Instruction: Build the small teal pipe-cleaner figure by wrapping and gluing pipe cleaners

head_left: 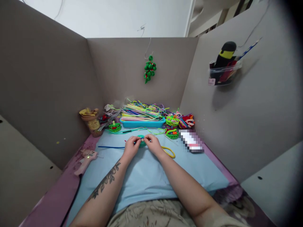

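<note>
Two bare hands, the left hand (pixel 132 145) and the right hand (pixel 152 144), are nearly closed, fingertips pinching a short blue fuzzy strip (pixel 142 138) that runs left to right between them, against a round teal piece (pixel 142 144). A straight, thin dark-blue stem (pixel 111 147) points leftward from the left hand over a smooth light-blue sheet (pixel 151 179); a curved yellow loop (pixel 173 153) lies beside the right wrist.

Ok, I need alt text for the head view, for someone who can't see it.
A person's left hand and right hand meet over a pale blue sheet, pinching at a small teal piece. Behind them, a blue tray holds a heap of colorful strips; a pink glue gun lies to the left.
</note>
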Action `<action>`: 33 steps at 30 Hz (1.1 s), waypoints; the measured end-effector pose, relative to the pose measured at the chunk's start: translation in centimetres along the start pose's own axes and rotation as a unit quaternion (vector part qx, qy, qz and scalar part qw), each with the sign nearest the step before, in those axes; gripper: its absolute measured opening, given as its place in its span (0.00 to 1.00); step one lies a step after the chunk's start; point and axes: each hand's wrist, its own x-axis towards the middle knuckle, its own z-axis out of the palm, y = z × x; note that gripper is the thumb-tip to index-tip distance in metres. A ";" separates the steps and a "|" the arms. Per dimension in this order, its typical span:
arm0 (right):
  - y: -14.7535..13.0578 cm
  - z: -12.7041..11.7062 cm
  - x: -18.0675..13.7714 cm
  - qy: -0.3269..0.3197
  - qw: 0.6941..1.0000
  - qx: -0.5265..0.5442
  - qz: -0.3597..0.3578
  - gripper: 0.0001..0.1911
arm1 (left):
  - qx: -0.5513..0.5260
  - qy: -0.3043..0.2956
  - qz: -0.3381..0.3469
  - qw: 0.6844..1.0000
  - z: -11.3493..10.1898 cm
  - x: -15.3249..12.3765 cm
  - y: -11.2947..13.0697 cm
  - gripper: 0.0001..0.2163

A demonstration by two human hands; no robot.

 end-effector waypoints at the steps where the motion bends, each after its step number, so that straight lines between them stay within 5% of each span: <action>1: 0.0 0.0 0.0 -0.001 1.000 0.002 -0.003 0.06 | 0.002 -0.001 -0.001 1.000 0.0 0.0 0.1 0.07; 33: -0.6 -0.5 -0.2 -0.008 1.000 -0.001 -0.016 0.05 | 0.024 -0.014 -0.038 0.999 -0.1 0.0 0.4 0.07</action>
